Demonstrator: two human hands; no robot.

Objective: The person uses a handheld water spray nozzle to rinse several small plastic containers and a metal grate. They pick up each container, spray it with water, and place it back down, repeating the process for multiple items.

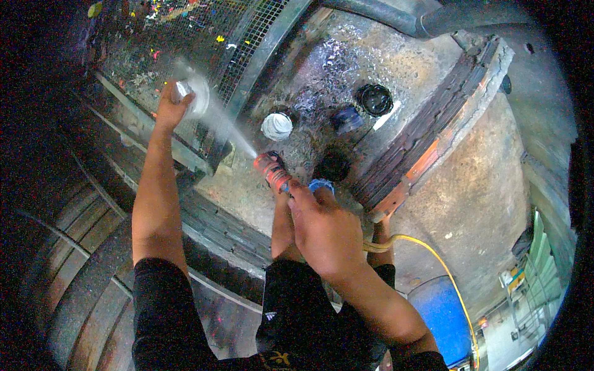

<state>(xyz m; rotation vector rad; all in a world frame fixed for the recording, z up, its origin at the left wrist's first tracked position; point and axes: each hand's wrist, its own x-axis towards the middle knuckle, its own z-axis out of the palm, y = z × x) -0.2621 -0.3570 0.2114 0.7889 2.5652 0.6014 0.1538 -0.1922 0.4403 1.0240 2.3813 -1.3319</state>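
I've got the slab [405, 71] first, broad and stained, filling the view from centre out past one o'clock. Grate [250, 46] at eleven, flecked with colour; brick ledge [436, 120] curving through two; blue barrel [436, 315] between four and five, the yellow hose [447, 272] looping alongside.

In comes my right hand [328, 232], just below centre: fingers clamped round the gun [271, 170], the lower ones hidden from me. My left hand [171, 112] reaches out to ten, over the grate, thumb and fingers closed on the pot [199, 99]. Red gun near the hub, nose toward ten, and its spray [234, 131] lands right on the pot! There it is at ten, so blurred that I can't make out its surface.

To do this well, I'd hold the gun steady and roll the pot with the left wrist, so the spray sweeps wall and rim, fingertips clear, grip firm against the push. Black tub [374, 100] between one and two, white tub [276, 127] nearer twelve: I'd aim wide of both.
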